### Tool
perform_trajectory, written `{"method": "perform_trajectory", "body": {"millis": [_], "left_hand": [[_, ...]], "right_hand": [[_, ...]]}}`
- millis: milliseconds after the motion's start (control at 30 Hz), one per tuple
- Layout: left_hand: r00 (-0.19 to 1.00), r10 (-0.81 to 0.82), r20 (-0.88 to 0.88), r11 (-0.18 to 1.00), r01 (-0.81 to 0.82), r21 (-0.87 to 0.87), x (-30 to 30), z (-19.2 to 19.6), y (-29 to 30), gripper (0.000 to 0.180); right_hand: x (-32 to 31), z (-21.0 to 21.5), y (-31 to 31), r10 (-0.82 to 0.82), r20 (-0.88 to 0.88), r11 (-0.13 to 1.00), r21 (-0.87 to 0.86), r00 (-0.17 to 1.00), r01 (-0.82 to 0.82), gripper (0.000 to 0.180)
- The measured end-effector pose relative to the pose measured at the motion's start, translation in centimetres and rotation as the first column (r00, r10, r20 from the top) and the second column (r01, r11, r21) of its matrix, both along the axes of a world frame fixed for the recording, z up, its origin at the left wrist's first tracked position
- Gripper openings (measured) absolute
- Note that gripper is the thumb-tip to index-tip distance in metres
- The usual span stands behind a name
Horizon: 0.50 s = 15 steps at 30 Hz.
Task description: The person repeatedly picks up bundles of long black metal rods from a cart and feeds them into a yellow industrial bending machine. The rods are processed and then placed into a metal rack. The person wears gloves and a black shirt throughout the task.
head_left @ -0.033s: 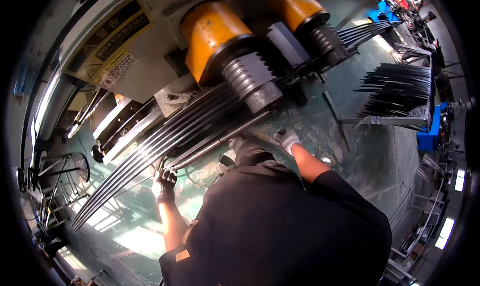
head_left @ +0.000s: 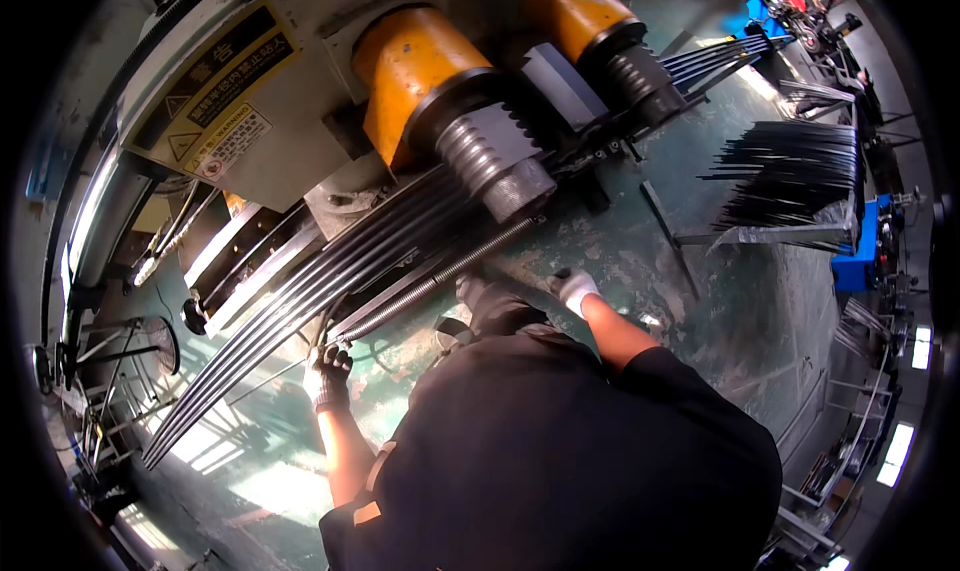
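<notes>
My left hand [head_left: 328, 376], in a pale glove with dark fingers, is closed beside the near-left end of a long coil spring [head_left: 440, 279]. What its fingers grip, if anything, is hidden; a thin curved metal piece [head_left: 322, 329] rises right by them. Lower right of the spring, my right hand [head_left: 574, 290], gloved the same way, hangs over the floor with its fingers curled. Nothing shows clearly in it. A bundle of long dark metal rods [head_left: 280, 316] runs diagonally along the machine, beyond both hands, beneath a ribbed metal roller [head_left: 497, 161].
Two orange housings [head_left: 415, 66] [head_left: 578, 16] jut from the pale machine body [head_left: 290, 146], which carries warning labels. A rack of dark rods [head_left: 785, 176] stands at right, with a blue block [head_left: 860, 261] beside it. A round-topped stand [head_left: 160, 346] is at left.
The view has shifted slightly, so the machine sits a little farther left in the picture. Both hands keep nearly the same place and stay closed.
</notes>
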<state>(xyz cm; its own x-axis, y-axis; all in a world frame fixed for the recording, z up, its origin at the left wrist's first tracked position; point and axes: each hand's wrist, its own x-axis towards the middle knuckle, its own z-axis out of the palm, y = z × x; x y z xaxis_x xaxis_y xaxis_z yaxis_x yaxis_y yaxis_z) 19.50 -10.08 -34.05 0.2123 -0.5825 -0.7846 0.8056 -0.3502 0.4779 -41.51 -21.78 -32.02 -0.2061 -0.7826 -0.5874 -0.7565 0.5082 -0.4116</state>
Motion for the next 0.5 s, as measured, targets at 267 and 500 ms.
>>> {"method": "perform_trajectory", "body": {"millis": [267,500], "left_hand": [[0.959,-0.042,-0.279,0.998,0.029,-0.053,-4.1,-6.6,6.2,0.046],[0.974,0.218,0.064,0.976,-0.218,-0.012,-6.3,5.7,4.3,0.027]], "right_hand": [[-5.0,-2.9,14.5,0.111,-0.11,0.941,0.33,0.988,-0.069,0.048],[-5.6,-4.3,12.0,0.097,-0.107,0.98,0.182,0.989,-0.077,0.044]]}}
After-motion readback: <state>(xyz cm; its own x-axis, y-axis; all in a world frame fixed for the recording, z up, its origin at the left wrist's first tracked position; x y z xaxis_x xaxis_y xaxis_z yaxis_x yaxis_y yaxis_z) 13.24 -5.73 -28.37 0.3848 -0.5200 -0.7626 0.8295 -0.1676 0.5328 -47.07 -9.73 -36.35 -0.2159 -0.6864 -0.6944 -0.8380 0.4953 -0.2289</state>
